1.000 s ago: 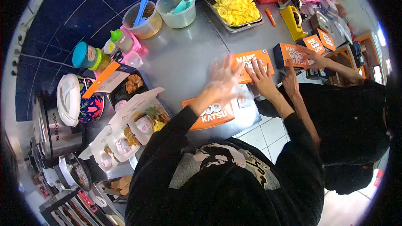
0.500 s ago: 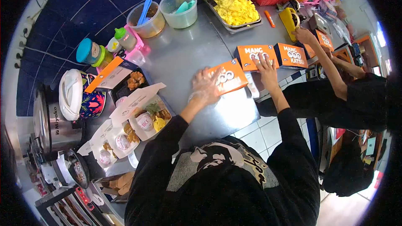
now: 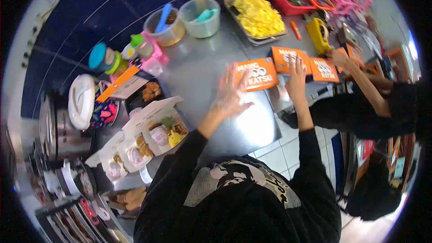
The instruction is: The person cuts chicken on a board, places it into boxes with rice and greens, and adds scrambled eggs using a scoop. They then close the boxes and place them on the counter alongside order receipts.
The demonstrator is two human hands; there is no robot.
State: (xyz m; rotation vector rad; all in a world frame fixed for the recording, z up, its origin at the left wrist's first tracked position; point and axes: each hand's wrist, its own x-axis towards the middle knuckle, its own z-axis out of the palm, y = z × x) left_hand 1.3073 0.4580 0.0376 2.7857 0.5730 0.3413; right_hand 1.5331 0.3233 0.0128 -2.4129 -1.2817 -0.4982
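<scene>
My left hand (image 3: 231, 91), in a clear plastic glove, is slightly blurred with its fingers spread. Its fingertips are at the left end of a closed orange meal box (image 3: 261, 75) lettered "Mang Katsu". Stretched fingers of my right hand (image 3: 296, 81) lie over the front of a second orange box (image 3: 281, 58), just right of the first. Neither hand is wrapped round anything. A third orange box (image 3: 325, 71) stands beside the second, nearer the co-worker. To my left, open white boxes (image 3: 150, 114) hold rice wrapped in paper, fried pieces and yellow food.
A co-worker's hand (image 3: 341, 59) is by further orange boxes on the right. Behind are a tray of yellow food (image 3: 256, 41), plastic tubs (image 3: 200, 28), a yellow tape dispenser (image 3: 318, 36) and red baskets (image 3: 288, 6). A rice cooker (image 3: 67, 128) stands left.
The orange boxes have shifted away to the right, the nearest one pressed closer along the row. My left hand has opened wider and lifted partly off its box. The view has shifted slightly.
</scene>
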